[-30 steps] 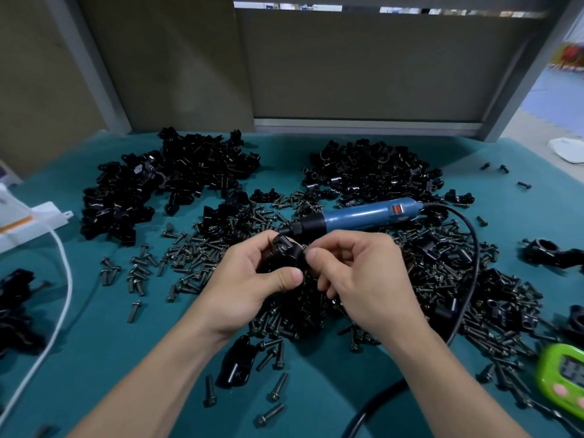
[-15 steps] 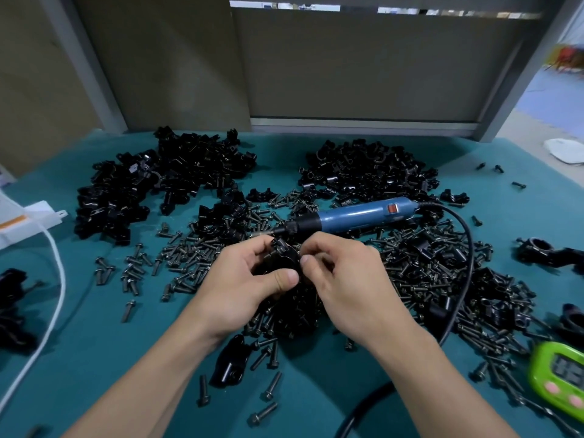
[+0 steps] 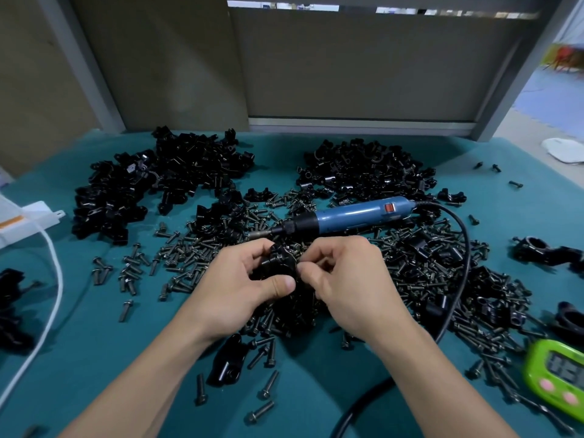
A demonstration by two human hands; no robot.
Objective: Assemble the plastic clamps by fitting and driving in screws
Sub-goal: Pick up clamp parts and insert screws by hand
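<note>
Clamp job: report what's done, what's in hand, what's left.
Done: only a few joined-looking clamps at far right. In hand: the left hand grips one black clamp while the right hand pinches at its edge, probably seating a screw I can't see. The blue screwdriver lies unused behind them. Left: two piles of clamp parts and the scattered loose screws, so most remains.

Even, soft overhead light, faint shadows under the forearms, wide-angle bending and blur toward the edges.
</note>
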